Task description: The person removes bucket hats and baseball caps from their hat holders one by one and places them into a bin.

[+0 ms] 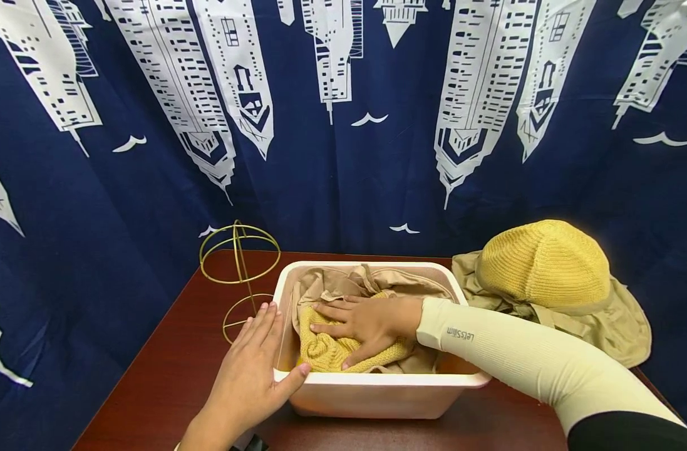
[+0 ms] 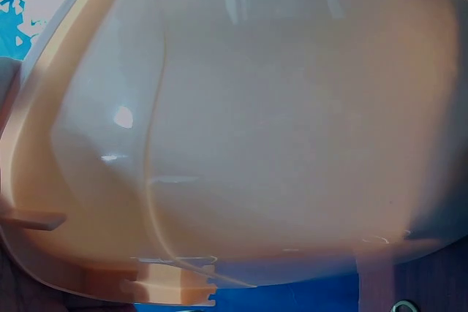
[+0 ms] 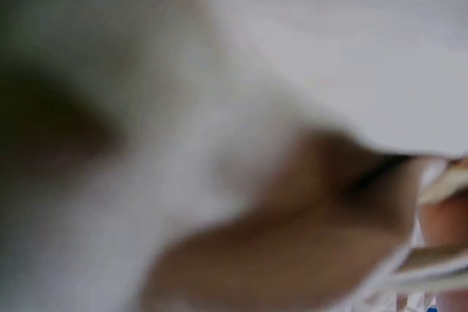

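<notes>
A pale plastic bin (image 1: 371, 396) stands on the table with a yellow knitted hat (image 1: 320, 351) and beige cloth (image 1: 326, 285) inside it. My right hand (image 1: 366, 322) is down in the bin, fingers spread flat over the yellow knit. At the bin's left front corner, my left hand (image 1: 250, 366) rests on the rim with its fingers straight and thumb out along the front edge. In the left wrist view the smooth outer wall of the bin (image 2: 292, 122) fills most of the picture. The right wrist view is blurred, with part of the right hand (image 3: 292, 253) close to the lens.
A gold wire stand (image 1: 238, 254) with ring-shaped hoops stands behind the bin's left side. To the right, another yellow knitted hat (image 1: 546, 266) sits on a beige brimmed hat (image 1: 608, 332). The dark red table (image 1: 151, 376) backs onto a blue printed curtain (image 1: 332, 175).
</notes>
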### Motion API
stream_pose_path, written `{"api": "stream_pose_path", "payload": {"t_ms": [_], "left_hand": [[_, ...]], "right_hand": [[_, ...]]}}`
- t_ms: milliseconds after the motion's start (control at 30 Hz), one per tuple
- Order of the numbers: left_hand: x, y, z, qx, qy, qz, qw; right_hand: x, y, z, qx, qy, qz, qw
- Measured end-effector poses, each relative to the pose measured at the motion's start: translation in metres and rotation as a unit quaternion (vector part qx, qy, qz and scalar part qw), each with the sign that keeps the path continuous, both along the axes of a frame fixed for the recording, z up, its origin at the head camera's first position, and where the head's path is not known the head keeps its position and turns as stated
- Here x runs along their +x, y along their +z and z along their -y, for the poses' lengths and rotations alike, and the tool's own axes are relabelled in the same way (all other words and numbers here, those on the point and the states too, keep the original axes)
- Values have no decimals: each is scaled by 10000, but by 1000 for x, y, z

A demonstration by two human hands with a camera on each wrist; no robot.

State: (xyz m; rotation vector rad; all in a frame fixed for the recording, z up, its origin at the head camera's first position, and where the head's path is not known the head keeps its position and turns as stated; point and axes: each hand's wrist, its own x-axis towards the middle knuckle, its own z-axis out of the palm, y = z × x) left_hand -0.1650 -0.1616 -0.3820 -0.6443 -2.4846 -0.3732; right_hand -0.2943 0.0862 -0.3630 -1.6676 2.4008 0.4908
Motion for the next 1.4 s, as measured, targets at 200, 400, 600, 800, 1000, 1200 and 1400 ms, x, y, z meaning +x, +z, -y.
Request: {"api": "stream_pose_path", "payload": {"t_ms": [200, 400, 600, 800, 1000, 1200, 1400], "left_hand": [[0, -2, -2, -4, 33, 104, 9999], [-1, -1, -5, -56, 24, 125, 9999], [-1, -2, -4, -60, 24, 78, 9999], [3, -7, -3, -48, 55, 58, 10000], [3, -5, -4, -76, 44, 39, 10000], [4, 0, -3, -109, 76, 11, 9999], [3, 0, -4, -145, 39, -38, 9999]], "right_hand": [[1, 0, -2, -32, -32, -104, 9999], [9, 42, -22, -610, 334, -768, 9946], [13, 77, -61, -1230, 168, -1261, 9842], [4, 88, -108, -1539, -237, -1683, 9734], [-13, 102, -146, -1394, -752, -2094, 9649], [-28, 107, -151, -1163, -812, -2175, 9657], [-36, 97, -139, -857, -795, -2145, 9697]]}}
